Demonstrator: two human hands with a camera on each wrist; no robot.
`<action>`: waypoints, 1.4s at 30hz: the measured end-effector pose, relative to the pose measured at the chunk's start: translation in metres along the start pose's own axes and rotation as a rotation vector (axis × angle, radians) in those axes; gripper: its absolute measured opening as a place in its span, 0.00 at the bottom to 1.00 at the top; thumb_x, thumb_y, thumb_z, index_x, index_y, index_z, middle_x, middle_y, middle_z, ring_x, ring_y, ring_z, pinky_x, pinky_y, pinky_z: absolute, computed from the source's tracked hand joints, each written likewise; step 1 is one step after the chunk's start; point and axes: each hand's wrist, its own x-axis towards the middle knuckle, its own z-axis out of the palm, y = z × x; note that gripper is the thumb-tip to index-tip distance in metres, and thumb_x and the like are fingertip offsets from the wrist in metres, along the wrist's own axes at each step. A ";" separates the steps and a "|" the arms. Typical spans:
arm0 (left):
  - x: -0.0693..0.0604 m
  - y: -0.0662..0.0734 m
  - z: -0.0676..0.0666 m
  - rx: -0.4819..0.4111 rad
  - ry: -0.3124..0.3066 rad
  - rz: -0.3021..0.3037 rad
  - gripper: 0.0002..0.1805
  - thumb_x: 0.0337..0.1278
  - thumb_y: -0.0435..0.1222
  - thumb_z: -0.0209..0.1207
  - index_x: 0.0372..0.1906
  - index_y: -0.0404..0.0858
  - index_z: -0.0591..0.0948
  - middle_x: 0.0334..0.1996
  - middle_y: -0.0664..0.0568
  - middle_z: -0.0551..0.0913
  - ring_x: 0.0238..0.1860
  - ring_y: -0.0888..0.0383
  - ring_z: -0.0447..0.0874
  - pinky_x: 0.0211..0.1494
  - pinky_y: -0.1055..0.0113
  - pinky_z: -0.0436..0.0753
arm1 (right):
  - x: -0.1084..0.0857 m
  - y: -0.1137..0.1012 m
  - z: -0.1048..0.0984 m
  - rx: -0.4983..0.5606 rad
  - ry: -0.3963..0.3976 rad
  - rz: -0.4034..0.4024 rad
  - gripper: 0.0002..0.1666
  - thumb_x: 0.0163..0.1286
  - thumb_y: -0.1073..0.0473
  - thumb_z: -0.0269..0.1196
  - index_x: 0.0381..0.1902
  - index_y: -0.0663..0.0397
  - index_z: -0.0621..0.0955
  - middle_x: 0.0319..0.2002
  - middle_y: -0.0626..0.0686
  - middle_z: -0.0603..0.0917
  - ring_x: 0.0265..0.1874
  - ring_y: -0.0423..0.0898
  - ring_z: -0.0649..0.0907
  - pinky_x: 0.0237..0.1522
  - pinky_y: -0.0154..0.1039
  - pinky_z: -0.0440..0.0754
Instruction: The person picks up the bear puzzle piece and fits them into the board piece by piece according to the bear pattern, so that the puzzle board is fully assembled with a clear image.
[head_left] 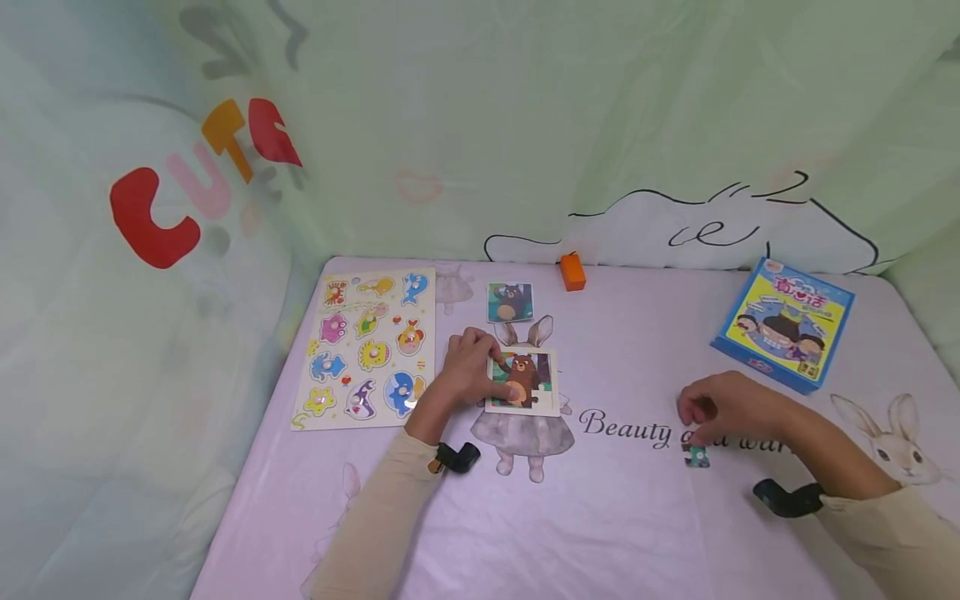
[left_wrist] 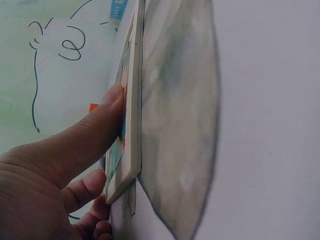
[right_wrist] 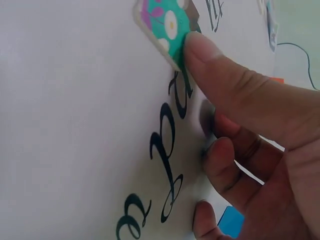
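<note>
My left hand (head_left: 472, 371) holds a small framed jigsaw puzzle (head_left: 556, 383) by its left side, thumb on the face. The puzzle shows a brown bear, and its pale frame edge (left_wrist: 134, 125) is seen from the side in the left wrist view. To the right, my right hand (head_left: 731, 408) has its thumb at the edge of a loose jigsaw piece (head_left: 697, 457), low over the printed lettering. That piece is teal with white flowers and a purple corner in the right wrist view. The other fingers curl behind the thumb; the index fingertip's contact is hidden.
A square bear picture card (head_left: 511, 302) lies behind the puzzle, with an orange block (head_left: 572, 272) farther back. At the left is a board of sea-animal knob pieces (head_left: 363, 350). A blue and yellow box (head_left: 783, 325) lies at the back right, behind my right hand.
</note>
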 end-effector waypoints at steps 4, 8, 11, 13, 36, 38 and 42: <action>0.000 -0.001 0.000 0.001 0.002 0.002 0.29 0.39 0.51 0.81 0.40 0.44 0.75 0.60 0.48 0.68 0.58 0.47 0.61 0.62 0.56 0.71 | 0.001 0.003 -0.002 0.000 0.029 -0.009 0.11 0.61 0.50 0.75 0.38 0.40 0.83 0.29 0.43 0.77 0.33 0.40 0.76 0.32 0.31 0.75; 0.000 -0.001 0.001 0.000 -0.001 -0.004 0.29 0.40 0.51 0.81 0.41 0.44 0.75 0.61 0.48 0.68 0.58 0.47 0.61 0.62 0.56 0.71 | 0.002 0.004 -0.003 0.005 0.054 0.010 0.10 0.65 0.50 0.72 0.41 0.42 0.84 0.31 0.43 0.79 0.35 0.41 0.76 0.32 0.31 0.76; 0.000 -0.001 0.001 0.002 -0.003 -0.007 0.30 0.40 0.51 0.80 0.41 0.44 0.75 0.61 0.48 0.68 0.58 0.47 0.61 0.62 0.56 0.71 | 0.004 0.005 -0.002 0.009 0.061 0.028 0.15 0.61 0.48 0.75 0.43 0.42 0.84 0.32 0.44 0.79 0.35 0.42 0.76 0.32 0.32 0.76; 0.000 -0.002 0.001 0.004 -0.002 -0.008 0.30 0.40 0.52 0.80 0.41 0.44 0.75 0.61 0.48 0.68 0.58 0.47 0.61 0.62 0.55 0.71 | 0.005 0.006 -0.002 0.006 0.066 0.029 0.19 0.57 0.46 0.77 0.43 0.42 0.84 0.33 0.44 0.79 0.36 0.42 0.76 0.32 0.32 0.76; -0.001 0.000 0.000 -0.008 0.005 -0.005 0.29 0.40 0.51 0.80 0.41 0.44 0.76 0.62 0.48 0.68 0.58 0.47 0.61 0.62 0.56 0.71 | 0.007 -0.002 -0.005 0.086 0.122 -0.035 0.10 0.65 0.54 0.73 0.42 0.41 0.83 0.33 0.44 0.81 0.36 0.40 0.78 0.36 0.31 0.78; -0.001 0.000 0.000 -0.008 0.006 -0.005 0.29 0.40 0.51 0.80 0.41 0.44 0.76 0.62 0.48 0.68 0.58 0.48 0.61 0.62 0.56 0.71 | 0.008 -0.003 -0.004 0.107 0.135 -0.049 0.09 0.66 0.55 0.72 0.42 0.41 0.83 0.34 0.43 0.83 0.36 0.41 0.79 0.38 0.31 0.80; 0.000 0.000 0.001 -0.007 0.004 -0.005 0.28 0.40 0.51 0.80 0.40 0.44 0.76 0.62 0.48 0.68 0.57 0.48 0.61 0.61 0.57 0.70 | 0.013 -0.003 0.000 0.150 0.161 -0.085 0.07 0.67 0.55 0.71 0.42 0.40 0.83 0.35 0.43 0.84 0.36 0.40 0.80 0.40 0.30 0.81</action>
